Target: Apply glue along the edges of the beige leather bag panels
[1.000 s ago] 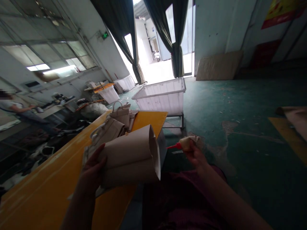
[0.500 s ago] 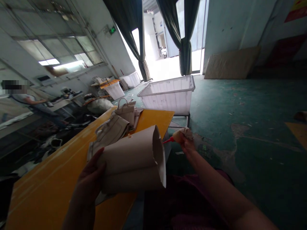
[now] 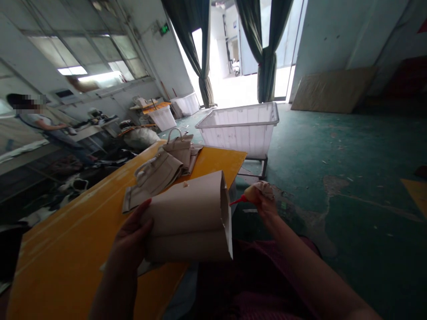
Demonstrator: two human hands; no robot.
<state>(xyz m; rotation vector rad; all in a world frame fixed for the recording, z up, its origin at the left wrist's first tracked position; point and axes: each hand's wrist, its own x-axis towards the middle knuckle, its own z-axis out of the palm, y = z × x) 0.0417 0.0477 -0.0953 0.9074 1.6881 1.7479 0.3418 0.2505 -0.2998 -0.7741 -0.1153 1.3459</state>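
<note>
My left hand point(image 3: 130, 240) is shut on a curled panel of beige leather point(image 3: 187, 220), rolled into an open tube with its end facing right. My right hand point(image 3: 263, 200) grips a small cream squeeze bottle point(image 3: 256, 192) with a red nozzle pointing left, toward the panel but apart from it. Just beyond the panel, a beige handbag body point(image 3: 155, 178) lies on its side on the yellow work table point(image 3: 83, 226), touching a second beige handbag point(image 3: 180, 151) with a top handle. My lap in a dark magenta garment point(image 3: 267, 275) lies below both hands.
A white plastic bin on a metal frame point(image 3: 238, 131) stands past the table's far corner. Dark clutter and a white sack point(image 3: 140, 138) lie left of the table. A person point(image 3: 43, 126) stands at a bench far left. Green worn floor stretches right.
The whole view has shifted slightly right and upward as my head turned. The leather panel has rotated a little in my left hand, and the bottle stays close to the same spot.
</note>
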